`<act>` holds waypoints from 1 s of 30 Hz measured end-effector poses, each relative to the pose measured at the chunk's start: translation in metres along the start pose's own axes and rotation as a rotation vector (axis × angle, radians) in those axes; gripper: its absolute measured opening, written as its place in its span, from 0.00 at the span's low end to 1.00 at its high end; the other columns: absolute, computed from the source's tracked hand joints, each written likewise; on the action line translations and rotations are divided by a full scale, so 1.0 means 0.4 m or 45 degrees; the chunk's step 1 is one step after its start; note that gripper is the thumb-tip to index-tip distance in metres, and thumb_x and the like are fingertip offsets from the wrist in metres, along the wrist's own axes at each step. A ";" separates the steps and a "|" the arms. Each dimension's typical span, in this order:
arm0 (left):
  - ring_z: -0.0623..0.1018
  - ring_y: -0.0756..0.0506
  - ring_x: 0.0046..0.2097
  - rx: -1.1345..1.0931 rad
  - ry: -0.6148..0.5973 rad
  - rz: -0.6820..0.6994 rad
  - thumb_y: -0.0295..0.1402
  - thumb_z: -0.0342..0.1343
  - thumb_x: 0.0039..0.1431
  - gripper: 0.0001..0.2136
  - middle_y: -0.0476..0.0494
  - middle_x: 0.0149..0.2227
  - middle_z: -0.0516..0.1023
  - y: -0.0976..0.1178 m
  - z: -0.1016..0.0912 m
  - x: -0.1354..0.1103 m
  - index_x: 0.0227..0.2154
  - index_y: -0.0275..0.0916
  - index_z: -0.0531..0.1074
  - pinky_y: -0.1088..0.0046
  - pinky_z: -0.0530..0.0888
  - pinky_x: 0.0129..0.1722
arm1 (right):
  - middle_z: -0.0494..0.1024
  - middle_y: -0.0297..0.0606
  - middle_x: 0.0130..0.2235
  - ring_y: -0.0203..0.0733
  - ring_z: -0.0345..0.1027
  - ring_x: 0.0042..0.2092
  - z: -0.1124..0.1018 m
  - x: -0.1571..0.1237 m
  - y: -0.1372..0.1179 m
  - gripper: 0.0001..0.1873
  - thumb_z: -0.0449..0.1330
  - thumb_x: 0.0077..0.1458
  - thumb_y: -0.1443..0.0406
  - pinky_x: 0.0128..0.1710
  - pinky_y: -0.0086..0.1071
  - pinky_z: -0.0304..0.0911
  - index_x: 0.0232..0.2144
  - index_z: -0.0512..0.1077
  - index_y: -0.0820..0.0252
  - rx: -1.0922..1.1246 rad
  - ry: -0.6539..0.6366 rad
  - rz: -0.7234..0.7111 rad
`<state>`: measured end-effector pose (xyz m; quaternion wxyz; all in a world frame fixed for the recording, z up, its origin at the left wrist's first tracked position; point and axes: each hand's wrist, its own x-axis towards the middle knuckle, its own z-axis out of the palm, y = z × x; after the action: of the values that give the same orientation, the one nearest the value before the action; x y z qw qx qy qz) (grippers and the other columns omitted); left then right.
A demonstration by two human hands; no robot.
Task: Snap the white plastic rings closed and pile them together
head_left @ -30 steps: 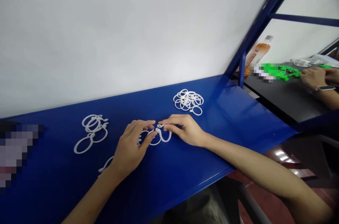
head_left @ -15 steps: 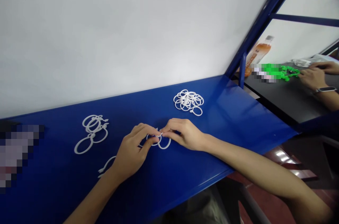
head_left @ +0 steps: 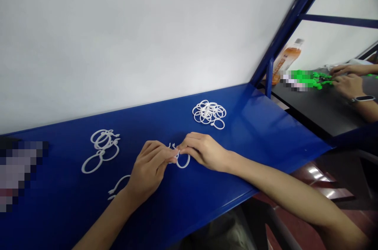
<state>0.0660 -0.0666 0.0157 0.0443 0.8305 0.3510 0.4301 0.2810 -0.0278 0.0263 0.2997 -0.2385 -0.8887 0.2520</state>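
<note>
Both hands meet at the middle of the blue table. My left hand [head_left: 152,167] pinches a white plastic ring, most of it hidden behind the fingers. My right hand [head_left: 203,149] has its thumb and forefinger closed on a white ring [head_left: 183,166] whose loop hangs below the fingertips. The rings touch where the fingertips meet; whether they are joined I cannot tell. Beside my left wrist lies an open white ring [head_left: 119,183], partly covered by the arm. Several white rings, some linked [head_left: 102,149], rest further left.
A pile of white rings [head_left: 208,111] lies toward the back of the blue table [head_left: 248,124]. A white wall stands behind it. To the right, past a blue frame post [head_left: 269,78], a co-worker's hands [head_left: 350,84] handle green pieces near an orange drink bottle [head_left: 288,61].
My left fingers have closed in flatter over the ring they hold, hiding more of it. My right hand stays nearly in place. The co-worker's far hand has moved left over the green pieces.
</note>
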 end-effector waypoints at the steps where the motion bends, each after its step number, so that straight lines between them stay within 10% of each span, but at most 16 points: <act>1: 0.76 0.49 0.35 0.010 -0.003 0.015 0.21 0.54 0.63 0.10 0.54 0.29 0.81 0.000 0.000 0.000 0.39 0.44 0.74 0.69 0.71 0.41 | 0.78 0.40 0.38 0.39 0.70 0.40 0.000 0.000 0.000 0.12 0.50 0.70 0.64 0.42 0.34 0.68 0.40 0.73 0.61 -0.004 -0.008 -0.012; 11: 0.76 0.49 0.34 0.000 -0.067 -0.056 0.20 0.51 0.63 0.11 0.55 0.27 0.79 0.005 0.003 -0.003 0.32 0.43 0.72 0.69 0.70 0.39 | 0.75 0.42 0.34 0.41 0.65 0.37 -0.006 -0.006 -0.006 0.14 0.48 0.71 0.67 0.41 0.35 0.67 0.41 0.74 0.65 -0.243 -0.120 -0.205; 22: 0.76 0.49 0.33 0.224 0.205 -0.070 0.26 0.59 0.61 0.03 0.50 0.30 0.79 0.001 -0.005 0.014 0.34 0.40 0.73 0.71 0.72 0.38 | 0.75 0.48 0.50 0.44 0.70 0.48 -0.005 0.004 -0.031 0.21 0.56 0.66 0.53 0.46 0.39 0.70 0.49 0.72 0.64 -0.433 0.294 -0.224; 30: 0.76 0.49 0.36 0.165 0.078 -0.171 0.30 0.58 0.63 0.02 0.51 0.31 0.78 0.000 0.004 0.001 0.34 0.41 0.72 0.71 0.73 0.40 | 0.77 0.41 0.39 0.39 0.69 0.39 -0.019 0.006 -0.013 0.15 0.50 0.71 0.60 0.42 0.33 0.68 0.41 0.73 0.63 -0.476 0.021 -0.182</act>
<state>0.0672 -0.0661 0.0149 0.0086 0.7928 0.4341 0.4277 0.2828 -0.0279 0.0355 0.2744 -0.2284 -0.9323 0.0587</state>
